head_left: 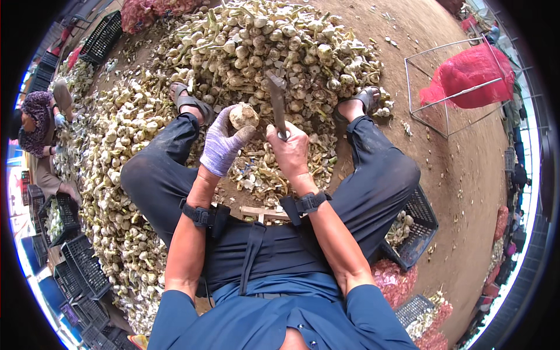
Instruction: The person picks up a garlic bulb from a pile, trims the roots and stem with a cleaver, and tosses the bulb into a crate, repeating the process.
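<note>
My left hand [226,141], in a lavender knit glove, is closed around a pale, dirty garlic bulb [244,116]. Bare, my right hand [290,149] grips a knife [277,105] whose dull metal blade points up and away from me, a little to the right of the bulb. Blade and bulb are apart. Beyond both hands rises a large heap of garlic bulbs [291,44], many with stalks attached. Loose skins and trimmings [265,169] lie on the ground below my hands, between my legs.
More garlic [116,175] spreads along my left. Black plastic crates [84,265] stand at the far left, near a crouching person [38,125]. On the right, a metal frame [429,105] holds a red mesh bag [469,76]. A crate [417,224] with garlic sits by my right thigh.
</note>
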Demonstrator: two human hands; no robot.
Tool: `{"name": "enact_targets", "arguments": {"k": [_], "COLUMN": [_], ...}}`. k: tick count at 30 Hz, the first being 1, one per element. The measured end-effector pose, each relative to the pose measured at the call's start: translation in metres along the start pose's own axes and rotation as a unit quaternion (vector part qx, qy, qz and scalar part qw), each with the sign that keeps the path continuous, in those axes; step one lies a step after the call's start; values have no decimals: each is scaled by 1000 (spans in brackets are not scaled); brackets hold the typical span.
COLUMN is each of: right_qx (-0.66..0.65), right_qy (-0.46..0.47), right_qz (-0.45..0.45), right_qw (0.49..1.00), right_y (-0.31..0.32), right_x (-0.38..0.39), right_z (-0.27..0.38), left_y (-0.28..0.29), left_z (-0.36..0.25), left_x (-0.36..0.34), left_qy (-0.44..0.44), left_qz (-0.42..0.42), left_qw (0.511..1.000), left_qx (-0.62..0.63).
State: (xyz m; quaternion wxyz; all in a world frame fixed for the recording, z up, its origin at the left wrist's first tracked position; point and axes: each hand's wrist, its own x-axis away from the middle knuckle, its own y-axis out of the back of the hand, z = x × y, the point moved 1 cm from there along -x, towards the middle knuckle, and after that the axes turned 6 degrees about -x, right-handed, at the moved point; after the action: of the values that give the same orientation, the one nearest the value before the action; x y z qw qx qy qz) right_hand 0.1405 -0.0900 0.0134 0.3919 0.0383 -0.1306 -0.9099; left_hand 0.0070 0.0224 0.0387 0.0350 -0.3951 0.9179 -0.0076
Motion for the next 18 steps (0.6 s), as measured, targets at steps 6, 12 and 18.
{"name": "enact_targets", "arguments": {"k": [6, 12, 18], "right_qx": [143, 189, 167], "right_qy": [289, 323, 303], "right_qz": [-3, 29, -19], "right_qw": [947, 927, 938], "right_y": [12, 3, -3], "right_x": [8, 6, -4], "right_z": [25, 9, -37], "left_y": [4, 6, -3], "left_z": [29, 52, 38], "left_x": [3, 9, 13], "left_qy": [-58, -101, -41], "left_qz": [89, 99, 100], "left_qw": [963, 925, 946], "left_qx": [-250, -351, -306]}}
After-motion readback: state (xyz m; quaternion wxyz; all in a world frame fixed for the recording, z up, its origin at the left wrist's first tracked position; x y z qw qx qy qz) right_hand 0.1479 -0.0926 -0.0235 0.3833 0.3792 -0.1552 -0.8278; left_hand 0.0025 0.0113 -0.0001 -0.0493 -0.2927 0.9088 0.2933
